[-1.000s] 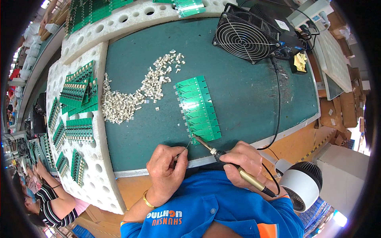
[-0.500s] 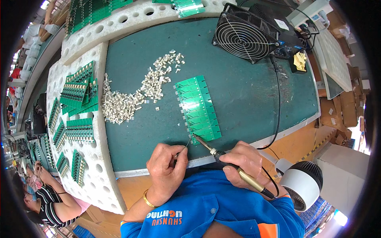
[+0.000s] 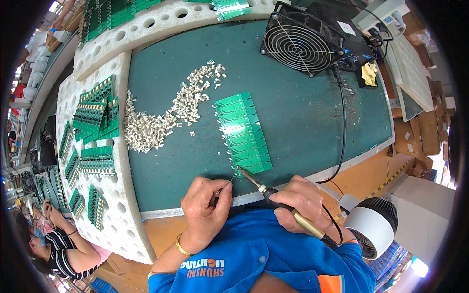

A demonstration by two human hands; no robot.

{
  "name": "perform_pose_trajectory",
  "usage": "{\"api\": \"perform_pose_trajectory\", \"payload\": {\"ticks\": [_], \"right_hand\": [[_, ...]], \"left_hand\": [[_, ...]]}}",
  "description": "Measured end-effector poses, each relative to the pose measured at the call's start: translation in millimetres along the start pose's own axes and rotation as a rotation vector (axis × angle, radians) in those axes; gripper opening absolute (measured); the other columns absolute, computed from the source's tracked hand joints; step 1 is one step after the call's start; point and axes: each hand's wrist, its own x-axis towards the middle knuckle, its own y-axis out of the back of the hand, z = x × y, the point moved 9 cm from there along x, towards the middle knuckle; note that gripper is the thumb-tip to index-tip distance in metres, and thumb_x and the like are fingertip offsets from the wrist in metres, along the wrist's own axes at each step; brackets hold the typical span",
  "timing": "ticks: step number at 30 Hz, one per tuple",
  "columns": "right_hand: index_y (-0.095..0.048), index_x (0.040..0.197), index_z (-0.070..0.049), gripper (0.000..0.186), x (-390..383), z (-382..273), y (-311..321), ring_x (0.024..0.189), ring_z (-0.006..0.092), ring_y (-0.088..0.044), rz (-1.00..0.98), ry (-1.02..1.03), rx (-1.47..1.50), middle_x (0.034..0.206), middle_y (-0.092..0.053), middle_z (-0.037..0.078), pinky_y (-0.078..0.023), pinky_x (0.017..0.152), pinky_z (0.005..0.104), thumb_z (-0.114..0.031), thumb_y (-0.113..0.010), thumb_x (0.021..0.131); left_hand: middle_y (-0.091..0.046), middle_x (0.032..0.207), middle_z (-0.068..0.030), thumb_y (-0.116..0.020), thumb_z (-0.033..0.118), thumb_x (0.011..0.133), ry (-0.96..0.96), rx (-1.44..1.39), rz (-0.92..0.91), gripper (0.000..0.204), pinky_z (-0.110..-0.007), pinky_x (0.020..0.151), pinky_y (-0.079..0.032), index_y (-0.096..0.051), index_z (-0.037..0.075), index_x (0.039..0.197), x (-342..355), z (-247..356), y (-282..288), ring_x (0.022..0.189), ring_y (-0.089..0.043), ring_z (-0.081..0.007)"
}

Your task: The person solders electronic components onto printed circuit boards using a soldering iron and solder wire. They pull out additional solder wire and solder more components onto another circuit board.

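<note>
A green circuit board panel (image 3: 243, 134) lies on the dark green mat, with small white connectors along its left edge. My right hand (image 3: 296, 202) grips a soldering iron (image 3: 308, 224) by its handle, and the iron's tip rests at the panel's lower left corner. Pinched between the thumb and fingers of my left hand (image 3: 206, 201) is a thin solder wire (image 3: 230, 180); its end reaches the same corner, close to the tip. To the left of the panel spreads a pile of loose white connectors (image 3: 149, 129).
A black fan (image 3: 300, 46) stands at the back right beside a black soldering station (image 3: 354, 61) and a yellow sponge (image 3: 369, 74). White foam (image 3: 122, 215) at the left carries several populated boards (image 3: 97, 161). A small white fan (image 3: 371, 227) is at the right; another person (image 3: 63, 239) sits far left.
Almost nothing differs. The iron and both hands stay nearly in place at the panel's lower corner, and the whole view has shifted very slightly.
</note>
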Motion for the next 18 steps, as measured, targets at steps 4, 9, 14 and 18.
{"api": "perform_pose_trajectory", "payload": {"ticks": [4, 9, 14, 18], "right_hand": [[-0.068, 0.096, -0.003, 0.023, -1.0, -0.4, 0.0, 0.053, 0.0223, -0.055, -0.016, -0.002, 0.013, 0.066, -0.060, 0.006, -0.043, 0.050, 0.0337, -0.023, -0.075, 0.085], [-0.067, 0.099, -0.004, 0.025, -1.3, -2.0, -1.4, 0.054, 0.0221, -0.056, -0.036, 0.011, 0.011, 0.067, -0.060, 0.006, -0.043, 0.050, 0.0342, -0.023, -0.075, 0.085], [-0.066, 0.101, -0.004, 0.027, -1.2, -3.8, -1.9, 0.055, 0.0224, -0.057, -0.057, 0.011, -0.001, 0.068, -0.060, 0.006, -0.043, 0.051, 0.0346, -0.023, -0.075, 0.085], [-0.066, 0.102, -0.004, 0.029, -3.0, -2.7, -2.7, 0.055, 0.0225, -0.057, -0.062, 0.002, 0.004, 0.068, -0.061, 0.006, -0.044, 0.052, 0.0346, -0.025, -0.076, 0.085]], "left_hand": [[-0.055, 0.071, -0.0029, -0.075, -0.004, 0.080, -0.033, -0.008, -0.009, 0.009, -0.023, 0.047, -0.032, -0.069, 0.001, 0.085, -1.0, 1.1, -0.8, 0.054, -0.042, -0.0065], [-0.055, 0.072, -0.0030, -0.075, -0.004, 0.080, -0.038, -0.005, -0.006, 0.010, -0.023, 0.047, -0.032, -0.069, 0.001, 0.086, -1.6, 1.7, -1.1, 0.054, -0.043, -0.0066], [-0.054, 0.067, -0.0044, -0.075, -0.005, 0.077, -0.010, 0.010, -0.007, 0.011, -0.026, 0.046, -0.037, -0.070, 0.001, 0.085, 0.8, 2.0, -0.9, 0.051, -0.047, -0.0110], [-0.053, 0.066, -0.0046, -0.075, -0.005, 0.077, -0.008, 0.022, -0.003, 0.011, -0.027, 0.046, -0.038, -0.070, 0.002, 0.085, 0.4, 0.9, -1.1, 0.050, -0.048, -0.0111]]}}
